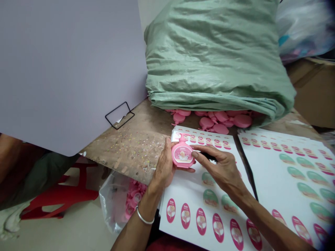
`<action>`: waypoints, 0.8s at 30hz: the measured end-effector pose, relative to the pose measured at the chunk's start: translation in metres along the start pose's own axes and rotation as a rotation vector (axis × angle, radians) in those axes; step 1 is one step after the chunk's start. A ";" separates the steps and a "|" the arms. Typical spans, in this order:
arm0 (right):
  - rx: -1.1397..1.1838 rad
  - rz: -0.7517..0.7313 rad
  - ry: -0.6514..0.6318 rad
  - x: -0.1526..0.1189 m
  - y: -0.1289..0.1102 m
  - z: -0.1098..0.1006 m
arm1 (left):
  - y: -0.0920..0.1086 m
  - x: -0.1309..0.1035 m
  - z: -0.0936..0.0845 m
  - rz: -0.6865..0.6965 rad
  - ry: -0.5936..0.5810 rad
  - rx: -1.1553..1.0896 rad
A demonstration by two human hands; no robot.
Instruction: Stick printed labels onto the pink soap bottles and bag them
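Head view: left hand (164,162) cradles a pink bottle (183,151); right hand (222,164), beside it, grips a dark object (208,156), thumb at the label (183,157), probably best smoothed gently outward.

A person's bare left forearm (136,223) and right forearm (269,223) slant inward and forward, bringing two hands close together before the body. The left hand (165,164) is cupped, thumb (168,145) pointing up, fingers stretched low toward the right. Opposite, the right hand (226,167) is turned knuckles up, its forefinger and thumb extended leftward, their tips near each other; its lower fingers are largely hidden from us.
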State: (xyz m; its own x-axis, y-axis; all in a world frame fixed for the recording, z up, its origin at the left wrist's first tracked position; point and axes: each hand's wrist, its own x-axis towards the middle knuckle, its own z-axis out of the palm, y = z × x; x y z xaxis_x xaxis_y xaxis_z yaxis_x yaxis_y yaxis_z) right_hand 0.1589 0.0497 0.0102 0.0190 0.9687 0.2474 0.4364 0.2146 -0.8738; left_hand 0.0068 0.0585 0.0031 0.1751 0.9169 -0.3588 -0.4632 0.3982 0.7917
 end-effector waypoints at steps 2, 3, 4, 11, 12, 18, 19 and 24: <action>-0.007 -0.008 0.002 0.000 0.000 0.000 | 0.000 0.000 0.001 0.000 0.001 0.000; -0.010 -0.012 0.004 0.000 0.000 -0.001 | 0.001 0.000 0.001 0.003 -0.003 0.000; -0.013 -0.015 0.005 0.000 0.000 -0.001 | 0.001 0.000 0.002 0.005 -0.010 -0.003; -0.091 -0.109 0.028 0.001 0.001 0.001 | -0.001 0.000 -0.002 0.064 -0.087 0.032; -0.121 -0.134 0.031 0.001 0.001 0.001 | -0.002 -0.001 -0.004 0.089 -0.113 0.059; -0.543 -0.275 0.096 0.006 0.009 -0.015 | -0.001 -0.005 -0.010 0.124 -0.186 0.086; -0.581 -0.257 0.131 0.008 0.011 -0.019 | 0.000 -0.006 -0.010 0.107 -0.181 0.074; -0.215 -0.070 -0.010 0.014 0.007 -0.007 | 0.002 -0.010 -0.008 0.000 -0.205 0.035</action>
State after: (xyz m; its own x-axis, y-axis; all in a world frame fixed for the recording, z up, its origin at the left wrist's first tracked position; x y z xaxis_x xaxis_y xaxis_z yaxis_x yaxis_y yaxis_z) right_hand 0.1688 0.0638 0.0105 -0.0266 0.9537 0.2996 0.6182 0.2512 -0.7448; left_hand -0.0022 0.0496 0.0043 0.3496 0.9019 -0.2538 -0.4336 0.3959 0.8095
